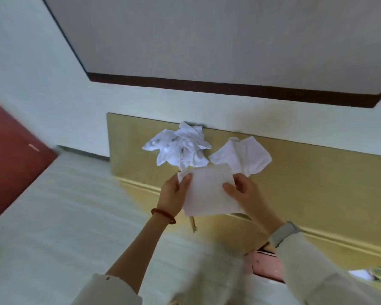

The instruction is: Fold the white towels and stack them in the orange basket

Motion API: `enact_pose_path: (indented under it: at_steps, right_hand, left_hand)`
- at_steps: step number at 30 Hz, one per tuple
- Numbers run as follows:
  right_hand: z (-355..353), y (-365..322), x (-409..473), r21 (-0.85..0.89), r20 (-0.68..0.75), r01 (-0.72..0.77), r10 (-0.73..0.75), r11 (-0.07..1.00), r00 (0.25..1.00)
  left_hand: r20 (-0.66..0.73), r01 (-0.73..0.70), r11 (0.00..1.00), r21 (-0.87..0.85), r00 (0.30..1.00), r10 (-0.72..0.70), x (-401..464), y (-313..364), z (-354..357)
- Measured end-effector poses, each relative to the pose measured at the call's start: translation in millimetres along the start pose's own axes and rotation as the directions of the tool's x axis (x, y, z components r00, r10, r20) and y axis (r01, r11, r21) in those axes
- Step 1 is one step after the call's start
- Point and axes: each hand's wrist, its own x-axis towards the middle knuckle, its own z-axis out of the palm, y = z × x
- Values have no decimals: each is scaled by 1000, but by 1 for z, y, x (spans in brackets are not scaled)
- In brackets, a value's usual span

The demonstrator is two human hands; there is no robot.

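my left hand (174,192) and right hand (242,190) each pinch a side of a folded towel (207,190) above the table (306,172), near a crumpled pile (178,146).

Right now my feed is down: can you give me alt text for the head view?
Both hands, left hand and right hand, hold a folded white towel by its side edges above the yellow table. Behind it lie a crumpled towel pile and one loose towel. The orange basket is not clearly visible.
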Motion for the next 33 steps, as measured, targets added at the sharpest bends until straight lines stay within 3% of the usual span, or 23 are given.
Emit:
enact_pose_path:
  at_steps: [2, 4, 7, 10, 13, 16, 20, 22, 26, 29, 33]
  right_hand:
    - [60, -23, -8, -117, 79, 136, -127, 984, 989]
    - [126, -44, -23, -128, 160, 254, -233, 959, 959]
    - [245, -66, -58, -153, 319, 385, -324, 910, 891]
    - [381, -74, -115, -173, 495, 496, -360, 851, 791]
    - [515, -76, -192, -115, 607, 548, -378, 828, 699]
    - [624, -77, -272, -77, 708, 607, -385, 791, 591]
    - [732, -84, -367, 1, 843, 690, -372, 724, 389]
    - [782, -90, -405, 59, 883, 746, -383, 664, 271]
    - [877, -96, -477, 185, 919, 787, -388, 589, 74]
    - [956, -98, -530, 236, 892, 817, -450, 526, 32]
    - [1079, -106, -596, 303, 857, 841, -514, 448, -35]
  left_hand:
    - [-209, -18, 994, 106, 977, 40, -30, -18, -55]
    - [-385, 36, 987, 156, 923, 27, -62, -41, -111]
    - [-650, 181, 967, 180, 760, -21, -128, -79, -212]
    - [-784, 398, 881, 255, 618, -52, -214, -134, -316]
    - [-848, 556, 773, 304, 528, -46, -313, -187, -411]
    - [-858, 623, 722, 302, 508, -79, -411, -235, -482]
    - [-873, 675, 700, 234, 462, -153, -527, -289, -550]
    - [-915, 710, 689, 146, 361, -179, -568, -309, -578]
    - [-972, 745, 661, -89, 79, -220, -637, -348, -633]
    - [-976, 763, 621, -179, -61, -207, -681, -377, -687]
    - [-957, 772, 572, -277, -173, -231, -745, -431, -793]
